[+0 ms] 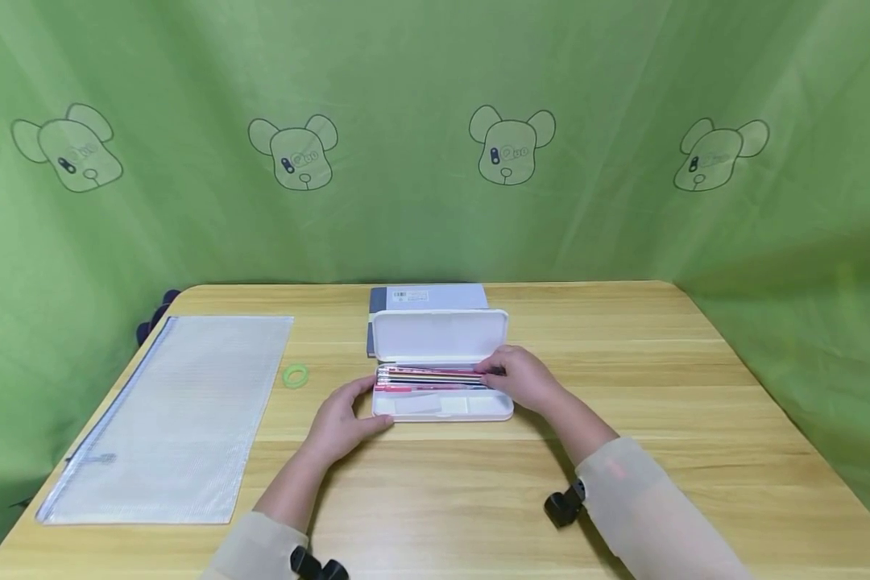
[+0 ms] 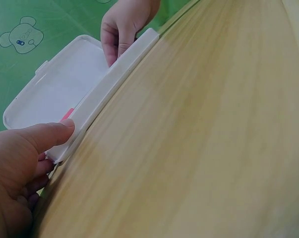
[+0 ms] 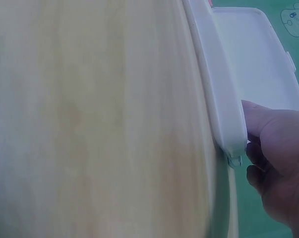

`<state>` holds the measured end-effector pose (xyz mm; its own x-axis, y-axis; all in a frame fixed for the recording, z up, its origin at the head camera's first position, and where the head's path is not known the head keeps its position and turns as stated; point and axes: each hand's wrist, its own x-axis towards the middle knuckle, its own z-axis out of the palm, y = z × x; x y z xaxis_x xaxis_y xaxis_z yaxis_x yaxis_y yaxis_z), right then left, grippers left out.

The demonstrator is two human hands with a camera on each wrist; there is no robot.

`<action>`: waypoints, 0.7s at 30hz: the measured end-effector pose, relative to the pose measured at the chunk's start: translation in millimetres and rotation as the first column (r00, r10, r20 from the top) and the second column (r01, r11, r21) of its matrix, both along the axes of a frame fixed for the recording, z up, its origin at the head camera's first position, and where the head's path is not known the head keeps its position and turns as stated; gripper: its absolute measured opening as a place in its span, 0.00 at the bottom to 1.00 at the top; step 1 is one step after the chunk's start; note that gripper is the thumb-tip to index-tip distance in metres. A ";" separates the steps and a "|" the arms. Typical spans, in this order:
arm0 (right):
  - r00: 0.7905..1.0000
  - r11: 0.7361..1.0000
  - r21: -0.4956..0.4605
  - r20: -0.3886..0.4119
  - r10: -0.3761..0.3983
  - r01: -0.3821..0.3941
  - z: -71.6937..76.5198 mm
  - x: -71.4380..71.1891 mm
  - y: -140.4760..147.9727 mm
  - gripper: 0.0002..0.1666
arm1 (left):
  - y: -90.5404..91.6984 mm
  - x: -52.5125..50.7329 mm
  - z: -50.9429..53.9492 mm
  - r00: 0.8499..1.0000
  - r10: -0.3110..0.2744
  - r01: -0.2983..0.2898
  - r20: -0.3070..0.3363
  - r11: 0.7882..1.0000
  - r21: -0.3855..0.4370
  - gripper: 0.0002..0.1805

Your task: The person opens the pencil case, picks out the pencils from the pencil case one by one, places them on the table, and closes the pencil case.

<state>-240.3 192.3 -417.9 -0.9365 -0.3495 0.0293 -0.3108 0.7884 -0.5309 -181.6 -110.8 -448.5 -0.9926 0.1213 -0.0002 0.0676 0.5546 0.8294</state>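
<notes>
A white pencil case (image 1: 493, 409) lies on the table with its lid (image 1: 441, 335) raised at the back. Several pencils (image 1: 431, 377) lie lengthwise in its rear part, and a flat white piece (image 1: 418, 404) sits in the front part. My left hand (image 1: 339, 423) grips the case's left end, its thumb on the front rim, as the left wrist view also shows. At the other end, my right hand (image 1: 525, 380) reaches inside with thumb and fingers around the pencils' right ends. In the right wrist view the case wall hides those fingertips.
Behind the case lies a grey-and-lilac book or box (image 1: 435, 296), partly covered by the lid. A translucent zip pouch (image 1: 167, 419) is spread on the left of the wooden table (image 1: 696, 451). Between pouch and case lies a light green ring (image 1: 295, 375). Green curtains surround the table.
</notes>
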 end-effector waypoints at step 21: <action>0.987 0.971 -0.178 0.057 -0.151 0.159 10.6 17.0 67.2 0.14 | 0.3 -1.0 -2.0 1.000 -0.003 0.003 -0.005 1.000 -0.006 0.40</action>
